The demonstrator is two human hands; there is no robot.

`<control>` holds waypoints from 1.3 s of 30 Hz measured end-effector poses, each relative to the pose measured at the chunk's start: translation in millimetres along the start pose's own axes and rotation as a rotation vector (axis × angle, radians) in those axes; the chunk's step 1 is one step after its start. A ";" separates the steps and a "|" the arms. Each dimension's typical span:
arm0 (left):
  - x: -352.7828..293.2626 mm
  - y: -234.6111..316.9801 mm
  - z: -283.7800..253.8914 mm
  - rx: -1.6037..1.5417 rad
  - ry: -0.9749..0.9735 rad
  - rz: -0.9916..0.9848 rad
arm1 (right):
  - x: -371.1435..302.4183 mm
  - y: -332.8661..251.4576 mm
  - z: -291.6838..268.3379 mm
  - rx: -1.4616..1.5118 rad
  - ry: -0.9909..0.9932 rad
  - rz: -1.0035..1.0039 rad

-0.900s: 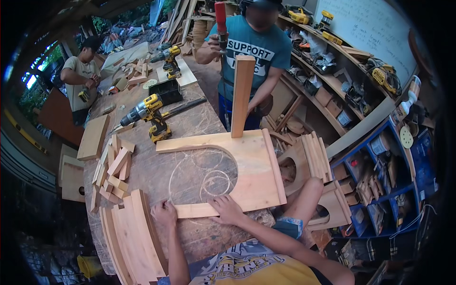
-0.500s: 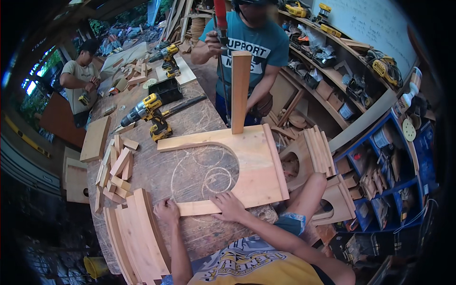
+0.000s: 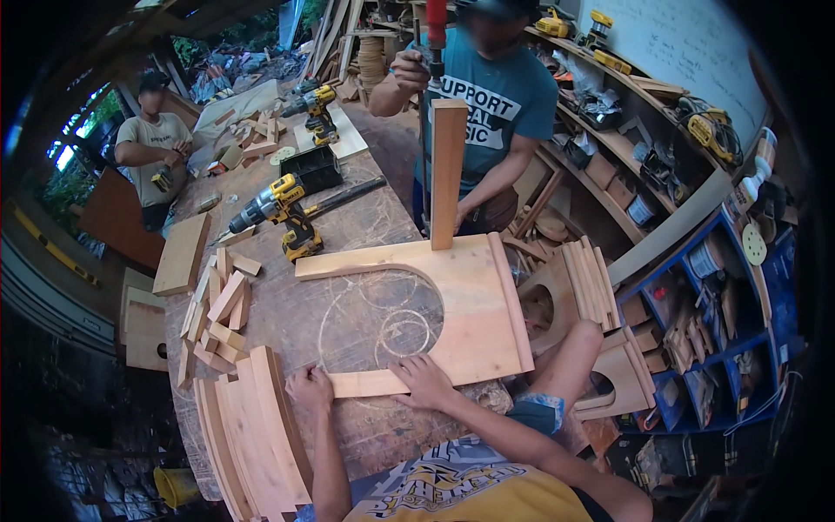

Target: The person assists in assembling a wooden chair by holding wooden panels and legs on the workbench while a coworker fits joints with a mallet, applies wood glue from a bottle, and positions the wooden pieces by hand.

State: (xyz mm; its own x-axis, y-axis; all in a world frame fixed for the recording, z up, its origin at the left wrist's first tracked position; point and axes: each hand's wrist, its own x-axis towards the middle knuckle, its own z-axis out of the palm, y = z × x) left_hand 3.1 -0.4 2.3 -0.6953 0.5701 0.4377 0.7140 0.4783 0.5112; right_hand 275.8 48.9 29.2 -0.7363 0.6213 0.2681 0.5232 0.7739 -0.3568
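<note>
My left fingers (image 3: 304, 376) curl by the panel (image 3: 480, 322), grip unclear; my right fingers (image 3: 407, 370) hold its near arm (image 3: 364, 384). Bold lettering (image 3: 474, 111) crosses a teal shirt (image 3: 520, 94); handwriting (image 3: 683, 48) marks the whiteboard (image 3: 709, 83).

A scuffed wooden workbench (image 3: 374, 435) carries a U-cut panel (image 3: 483, 317), yellow drill (image 3: 283, 191), wood offcuts (image 3: 228, 297) and black tray (image 3: 315, 169)

Clamp (image 3: 437, 28) nearer the wooden post (image 3: 447, 174)

Lettering (image 3: 470, 109) on teal shirt (image 3: 496, 74) and yellow-grey shirt (image 3: 496, 498), handwriting (image 3: 670, 39) on whiteboard (image 3: 687, 74)
</note>
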 end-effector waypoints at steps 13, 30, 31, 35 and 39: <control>0.9 0.0 -0.7 -0.022 0.001 0.043 | 0.2 -1.2 1.5 -0.010 0.010 0.007; 4.0 -4.7 -0.7 -0.026 0.081 0.065 | 7.0 -5.8 -0.2 0.016 0.023 -0.045; 4.6 -4.1 -0.5 -0.054 0.058 0.084 | 6.6 -7.2 -2.7 -0.006 0.016 -0.021; 4.6 -4.5 -3.6 -0.092 0.029 0.073 | 5.5 -7.2 0.6 -0.020 0.025 -0.022; 3.6 -2.8 -4.6 -0.081 0.042 0.065 | 5.4 -5.9 1.1 -0.034 0.014 -0.025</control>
State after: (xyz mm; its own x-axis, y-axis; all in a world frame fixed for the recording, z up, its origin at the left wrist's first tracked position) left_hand -1.8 -2.7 5.9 -0.6520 0.5685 0.5018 0.7498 0.3847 0.5384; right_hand 268.2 47.6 31.8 -0.7435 0.6032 0.2886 0.5193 0.7928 -0.3191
